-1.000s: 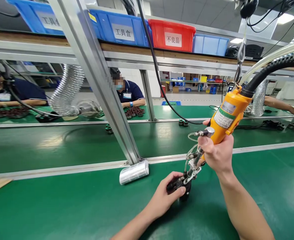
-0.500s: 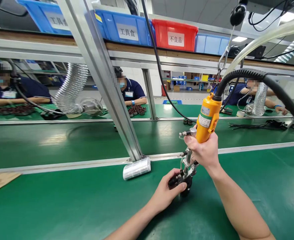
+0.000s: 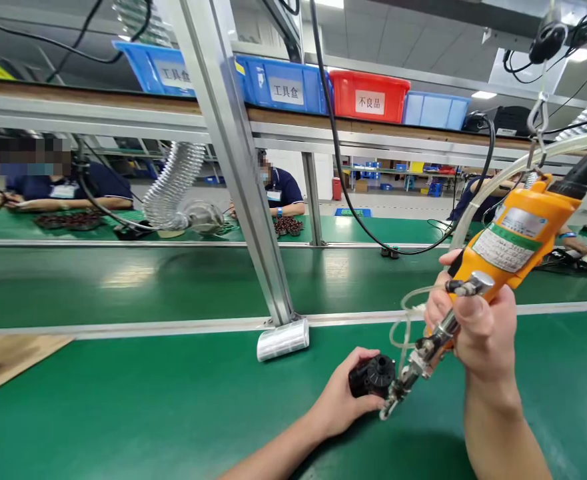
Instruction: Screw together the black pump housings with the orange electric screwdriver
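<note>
My right hand (image 3: 478,327) is wrapped round an orange electric screwdriver (image 3: 516,233) with a metal nozzle and thin clear tubing at its front. The tool tilts, its tip pointing down and left, close to the right side of a black round plastic part (image 3: 373,375). Whether tip and part touch, I cannot tell. My left hand (image 3: 346,393) grips that black part between thumb and fingers, low over the green work surface. The part looks like a small motor or pump housing; its far side is hidden by my fingers.
A clear-wrapped roll (image 3: 283,340) lies at the foot of an aluminium post (image 3: 243,173). Cardboard (image 3: 13,357) lies at the left. A black cable (image 3: 340,160) hangs in front of the shelf with blue bins (image 3: 286,87) and a red bin (image 3: 370,93). Co-workers sit across the bench.
The screwdriver has swung from near upright to a tilt and moved right, off the top of the black part. My left hand has turned the part. The view has shifted slightly.
</note>
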The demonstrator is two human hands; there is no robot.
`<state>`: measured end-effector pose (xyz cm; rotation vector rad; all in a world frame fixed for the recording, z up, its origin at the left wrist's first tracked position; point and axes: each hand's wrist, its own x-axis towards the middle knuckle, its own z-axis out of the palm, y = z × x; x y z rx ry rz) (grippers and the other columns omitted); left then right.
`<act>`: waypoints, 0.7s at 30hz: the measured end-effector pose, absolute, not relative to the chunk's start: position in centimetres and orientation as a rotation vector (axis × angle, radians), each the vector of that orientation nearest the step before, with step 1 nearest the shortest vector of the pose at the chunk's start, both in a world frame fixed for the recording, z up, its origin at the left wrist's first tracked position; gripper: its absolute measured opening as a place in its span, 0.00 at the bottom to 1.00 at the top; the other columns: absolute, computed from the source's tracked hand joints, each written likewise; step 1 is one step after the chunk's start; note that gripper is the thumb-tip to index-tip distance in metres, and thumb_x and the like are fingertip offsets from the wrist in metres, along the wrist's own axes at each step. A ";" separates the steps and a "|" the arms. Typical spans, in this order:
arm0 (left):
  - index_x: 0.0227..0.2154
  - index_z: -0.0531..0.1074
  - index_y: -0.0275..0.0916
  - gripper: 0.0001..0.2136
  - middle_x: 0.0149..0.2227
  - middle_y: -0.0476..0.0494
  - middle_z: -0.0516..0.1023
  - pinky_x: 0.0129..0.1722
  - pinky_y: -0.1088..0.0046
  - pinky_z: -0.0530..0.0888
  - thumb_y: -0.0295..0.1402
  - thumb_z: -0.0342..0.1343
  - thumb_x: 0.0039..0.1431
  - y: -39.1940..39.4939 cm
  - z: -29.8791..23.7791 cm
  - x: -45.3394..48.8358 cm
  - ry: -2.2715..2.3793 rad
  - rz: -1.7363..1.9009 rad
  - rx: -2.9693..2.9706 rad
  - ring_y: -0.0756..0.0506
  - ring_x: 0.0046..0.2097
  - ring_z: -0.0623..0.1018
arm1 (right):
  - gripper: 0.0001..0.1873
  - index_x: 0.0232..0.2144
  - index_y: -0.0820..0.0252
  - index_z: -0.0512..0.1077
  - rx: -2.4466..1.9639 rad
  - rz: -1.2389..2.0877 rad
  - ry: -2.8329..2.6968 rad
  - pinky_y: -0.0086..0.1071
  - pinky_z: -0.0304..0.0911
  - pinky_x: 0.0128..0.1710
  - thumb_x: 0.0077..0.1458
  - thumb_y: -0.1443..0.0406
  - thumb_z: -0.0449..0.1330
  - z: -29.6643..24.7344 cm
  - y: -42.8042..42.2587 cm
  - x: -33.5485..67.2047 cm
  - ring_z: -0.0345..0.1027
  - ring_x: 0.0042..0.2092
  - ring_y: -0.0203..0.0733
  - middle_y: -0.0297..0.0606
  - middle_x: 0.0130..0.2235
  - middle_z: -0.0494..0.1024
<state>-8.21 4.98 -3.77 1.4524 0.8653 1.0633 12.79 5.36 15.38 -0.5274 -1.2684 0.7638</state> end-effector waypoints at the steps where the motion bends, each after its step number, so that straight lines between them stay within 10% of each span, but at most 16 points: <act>1: 0.54 0.73 0.41 0.32 0.53 0.40 0.82 0.55 0.60 0.74 0.37 0.79 0.47 4.9 -3.6 -8.2 0.856 1.063 1.458 0.37 0.51 0.80 | 0.31 0.49 0.54 0.71 -0.510 0.770 -1.259 0.30 0.61 0.21 0.52 0.44 0.73 15.3 5.4 11.8 0.60 0.24 0.34 0.28 0.28 0.66; 21: 0.55 0.77 0.41 0.31 0.52 0.42 0.85 0.57 0.56 0.77 0.30 0.76 0.45 4.5 -1.9 -8.1 0.962 1.039 1.506 0.33 0.51 0.81 | 0.29 0.47 0.54 0.72 -0.506 0.859 -1.239 0.27 0.61 0.18 0.44 0.54 0.74 15.9 5.9 7.2 0.58 0.20 0.32 0.23 0.23 0.67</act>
